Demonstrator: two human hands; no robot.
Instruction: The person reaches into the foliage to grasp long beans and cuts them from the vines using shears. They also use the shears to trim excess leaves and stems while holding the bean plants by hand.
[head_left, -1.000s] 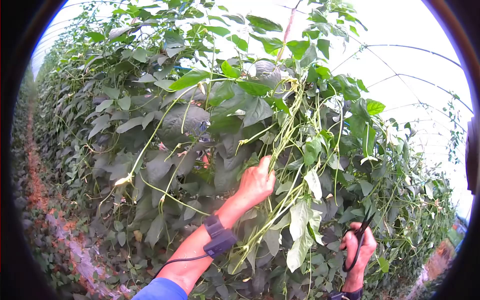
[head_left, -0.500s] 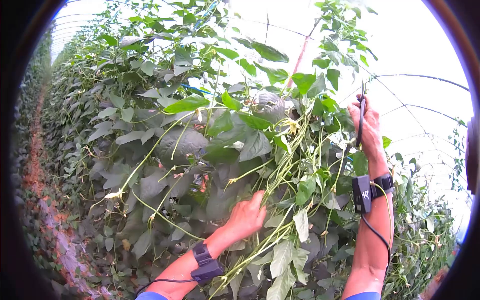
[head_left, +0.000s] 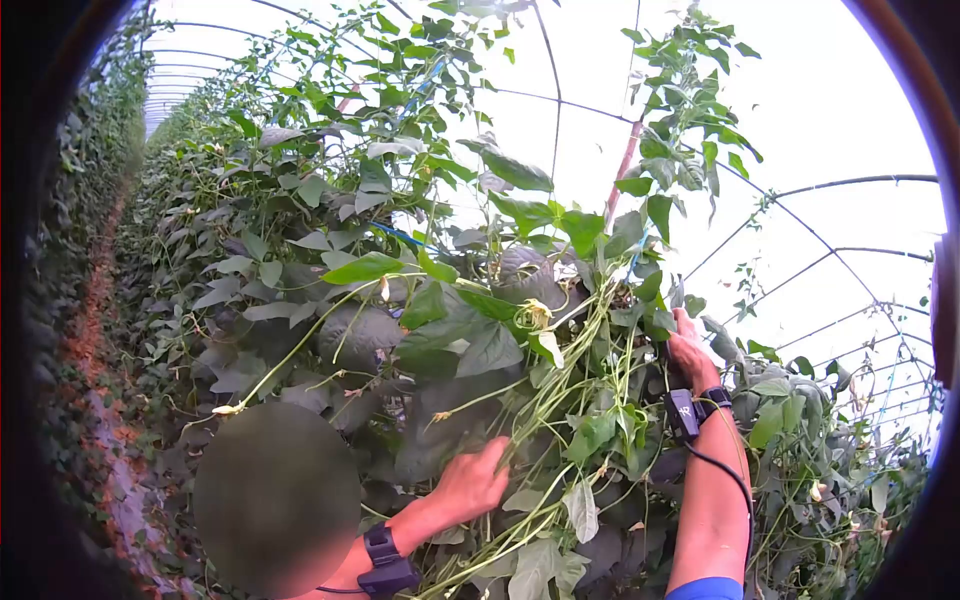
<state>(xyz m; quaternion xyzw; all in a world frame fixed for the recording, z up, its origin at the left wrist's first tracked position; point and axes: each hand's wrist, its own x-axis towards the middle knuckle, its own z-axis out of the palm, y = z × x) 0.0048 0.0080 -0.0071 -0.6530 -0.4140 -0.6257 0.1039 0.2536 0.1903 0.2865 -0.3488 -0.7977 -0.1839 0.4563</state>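
Note:
My left hand (head_left: 470, 483) is closed around a bundle of long green vine stems (head_left: 560, 385), low and left of centre. These stems run from the foliage at upper right down to the lower left and carry leaves and a pale yellow flower (head_left: 535, 315). My right hand (head_left: 690, 350) reaches into the leaves to the right of the bundle, its fingers curled and partly covered by foliage. The dark scissors seen in it half a second ago are mostly hidden behind leaves. Both wrists wear black strapped devices with cables.
A dense wall of climbing bean plants (head_left: 290, 260) fills the left and middle. A pinkish pole (head_left: 622, 170) and a blue cord (head_left: 405, 236) stand among them. Greenhouse hoops (head_left: 860, 180) arch overhead. A narrow reddish soil path (head_left: 92, 300) runs along the left. A blurred dark disc covers the lower left.
My right hand has come down from beside the upper leaves into the foliage, taking the scissors mostly out of sight. My left hand stays on the stems. The view has tilted up somewhat.

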